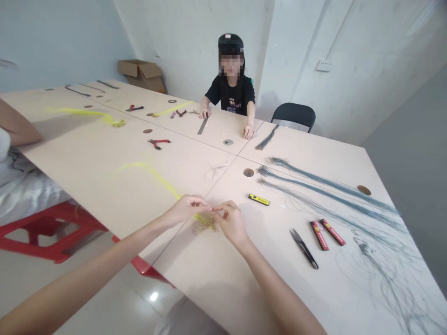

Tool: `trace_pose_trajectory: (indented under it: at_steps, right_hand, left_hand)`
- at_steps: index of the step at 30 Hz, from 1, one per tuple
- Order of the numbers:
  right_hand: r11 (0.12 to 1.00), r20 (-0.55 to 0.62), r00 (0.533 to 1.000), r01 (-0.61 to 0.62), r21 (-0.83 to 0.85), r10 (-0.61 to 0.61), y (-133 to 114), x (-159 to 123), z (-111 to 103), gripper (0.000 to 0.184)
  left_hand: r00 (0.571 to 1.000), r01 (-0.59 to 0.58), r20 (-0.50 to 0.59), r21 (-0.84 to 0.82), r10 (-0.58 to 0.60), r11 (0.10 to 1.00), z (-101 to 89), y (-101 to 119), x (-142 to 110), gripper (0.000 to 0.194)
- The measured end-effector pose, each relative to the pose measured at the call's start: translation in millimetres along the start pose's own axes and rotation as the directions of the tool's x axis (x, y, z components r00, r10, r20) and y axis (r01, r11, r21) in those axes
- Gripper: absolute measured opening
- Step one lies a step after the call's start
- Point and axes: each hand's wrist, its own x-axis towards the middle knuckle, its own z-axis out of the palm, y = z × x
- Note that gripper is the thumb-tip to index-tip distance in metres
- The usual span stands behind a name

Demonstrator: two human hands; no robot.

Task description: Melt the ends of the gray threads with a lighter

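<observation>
My left hand (188, 208) and my right hand (232, 223) meet fingertip to fingertip just above the table. Both are pinched closed; whatever sits between the fingertips is too small to make out. Directly under them lies a cluster of small gold-coloured rings or hooks (206, 225). From it a bundle of yellow strands (162, 181) trails away to the upper left, partly hidden behind my left hand. Right of my hands is a yellow-and-black labelled box (259, 199). Black thread snips (303, 249) lie further right.
Two red boxes (332, 231) sit beside the snips. Bundles of blue-green strands (307, 186) stretch along the right side. Red-handled pliers (159, 143) lie farther left. Across the table (181, 163), a person (232, 93) sits with both hands on it; another person's arm (17, 121) shows at left.
</observation>
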Motion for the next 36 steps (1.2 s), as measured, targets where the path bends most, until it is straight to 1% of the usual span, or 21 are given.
trace_pose_trajectory:
  at_steps: [5,9,14,17,23,27,32,36]
  right_hand:
    - [0.996,-0.007,0.999,-0.034,0.084,0.034,1.3,2.0,0.5,0.003]
    - [0.984,-0.010,0.998,-0.067,0.165,0.070,6.2,5.2,0.8,0.005]
    - [0.963,0.002,0.995,-0.096,0.253,0.098,10.7,8.7,-2.4,0.008]
    - [0.954,0.017,0.994,-0.107,0.281,0.106,10.6,9.5,-5.2,0.008]
    - [0.947,0.026,0.994,-0.110,0.301,0.107,7.7,9.8,-9.2,0.008]
    - [0.948,0.041,0.993,-0.118,0.297,0.110,4.9,9.7,-8.6,0.006]
    - [0.956,0.043,0.991,-0.135,0.261,0.129,3.4,9.2,-6.8,0.006]
    - [0.965,0.030,0.988,-0.155,0.210,0.152,5.6,10.2,-8.0,0.008]
  left_hand:
    - [1.000,-0.008,-0.008,0.004,0.008,1.000,3.2,-1.8,1.8,0.039]
    - [0.998,-0.054,-0.021,0.050,0.055,0.997,1.3,-5.0,3.2,0.042]
    - [0.993,-0.118,0.013,0.094,0.118,0.989,0.2,-10.8,2.8,0.036]
    - [0.991,-0.137,0.014,0.092,0.136,0.986,0.6,-11.6,2.0,0.037]
    - [0.993,-0.119,0.003,0.063,0.119,0.991,0.4,-5.7,1.2,0.033]
    - [0.995,-0.101,0.016,0.049,0.101,0.994,0.3,-3.6,0.8,0.036]
    - [0.995,-0.095,0.037,0.047,0.093,0.994,-2.0,-3.5,-1.4,0.035]
    - [0.995,-0.104,0.015,0.053,0.103,0.993,-7.0,-3.9,-2.6,0.035]
